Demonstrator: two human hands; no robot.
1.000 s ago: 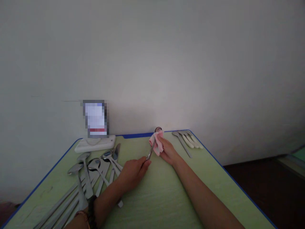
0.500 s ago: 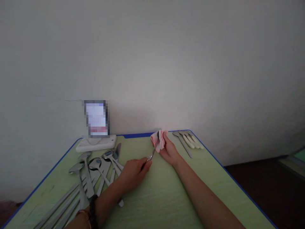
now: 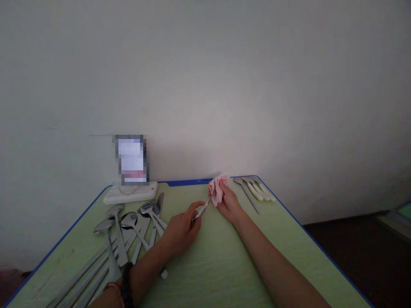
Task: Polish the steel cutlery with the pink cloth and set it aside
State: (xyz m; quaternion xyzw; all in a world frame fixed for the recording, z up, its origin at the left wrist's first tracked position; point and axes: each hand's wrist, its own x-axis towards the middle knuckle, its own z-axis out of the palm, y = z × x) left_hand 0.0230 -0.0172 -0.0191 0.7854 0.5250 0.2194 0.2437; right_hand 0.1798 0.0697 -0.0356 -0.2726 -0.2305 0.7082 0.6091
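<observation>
My left hand (image 3: 183,226) is closed on the handle of a metal spoon (image 3: 204,208), which slants up and away to the right. Folds of a pink and white cloth (image 3: 218,188) cover most of the spoon's far end. My right hand (image 3: 230,203) grips this cloth around that end, above the far part of the table. Left of my left forearm lies a loose pile of metal cutlery, with several spoons (image 3: 130,220) and a table knife (image 3: 158,203). Part of the pile is hidden under the forearm.
A green table (image 3: 221,265) with a blue rim stands against a pale wall. At its far left, a blurred phone (image 3: 131,160) leans upright behind a white box-like device (image 3: 130,194). At the far right lie a metal spoon (image 3: 247,194) and several cream-handled utensils (image 3: 257,191).
The cloth and my right hand have shifted slightly right. The cloth now covers more of the spoon's end, and my left index finger has lifted and stretched along the handle.
</observation>
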